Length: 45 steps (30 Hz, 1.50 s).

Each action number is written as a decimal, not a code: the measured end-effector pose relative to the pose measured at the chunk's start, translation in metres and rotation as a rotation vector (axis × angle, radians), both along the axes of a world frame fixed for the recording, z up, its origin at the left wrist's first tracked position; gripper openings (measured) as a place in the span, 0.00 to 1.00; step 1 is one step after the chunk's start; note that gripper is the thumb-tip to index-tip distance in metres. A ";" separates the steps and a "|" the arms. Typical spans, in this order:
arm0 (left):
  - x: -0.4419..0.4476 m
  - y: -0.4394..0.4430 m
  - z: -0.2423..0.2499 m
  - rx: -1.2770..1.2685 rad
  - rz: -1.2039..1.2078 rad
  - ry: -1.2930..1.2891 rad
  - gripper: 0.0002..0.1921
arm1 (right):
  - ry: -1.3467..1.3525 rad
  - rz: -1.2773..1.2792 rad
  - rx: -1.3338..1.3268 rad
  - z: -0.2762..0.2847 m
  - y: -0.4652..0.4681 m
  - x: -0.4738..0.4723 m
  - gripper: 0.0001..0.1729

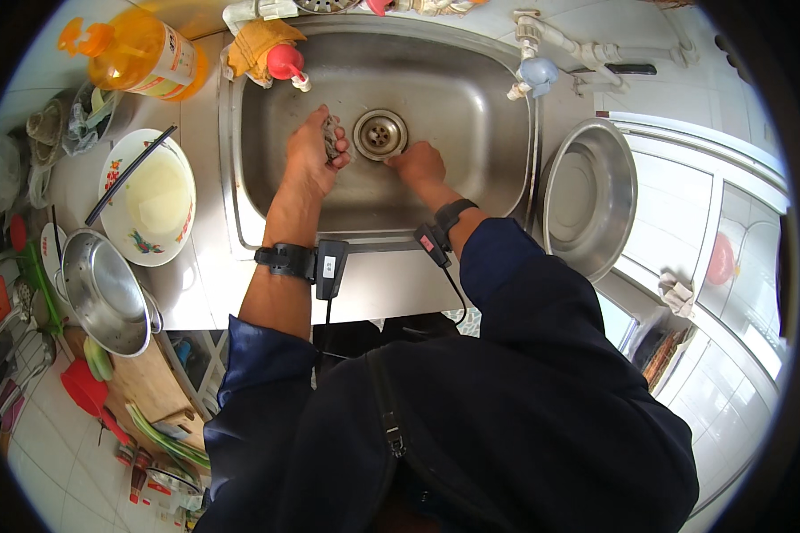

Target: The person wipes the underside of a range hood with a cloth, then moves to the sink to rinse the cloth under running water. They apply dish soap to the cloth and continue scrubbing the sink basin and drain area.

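My left hand (317,150) is closed around a crumpled greyish rag (332,138) over the left half of a stainless steel sink (480,166). At the lower right rim of the round drain strainer (380,135) is my right hand (419,165), knuckles up and fingers curled. Its fingertips are partly hidden, so whether they hold the strainer's edge cannot be told. A red-handled tap (287,63), draped with an orange cloth (260,48), juts over the upper left of the sink. Another tap, with a blue-grey handle (539,74), is at the upper right.
Left of the sink are an orange detergent bottle (148,60), a patterned bowl (148,233) with black chopsticks (130,174) across it and a two-handled steel pot (107,293). A large steel basin (590,200) leans at the right. A black-handled knife (630,68) lies behind pipes.
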<state>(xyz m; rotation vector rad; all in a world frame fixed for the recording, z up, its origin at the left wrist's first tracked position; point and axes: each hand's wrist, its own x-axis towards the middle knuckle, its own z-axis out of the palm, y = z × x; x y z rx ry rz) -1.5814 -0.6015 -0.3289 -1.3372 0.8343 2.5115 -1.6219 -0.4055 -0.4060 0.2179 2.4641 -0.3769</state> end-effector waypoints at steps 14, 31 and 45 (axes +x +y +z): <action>0.010 -0.010 0.000 0.002 -0.002 0.022 0.12 | 0.017 -0.072 -0.161 -0.040 0.009 0.006 0.17; 0.004 0.107 0.035 -0.018 -0.484 0.028 0.13 | 0.241 -0.547 -0.793 0.102 0.090 0.065 0.15; 0.030 0.234 0.043 -0.006 -0.374 0.052 0.09 | 0.189 -0.943 -1.108 0.165 0.340 0.181 0.15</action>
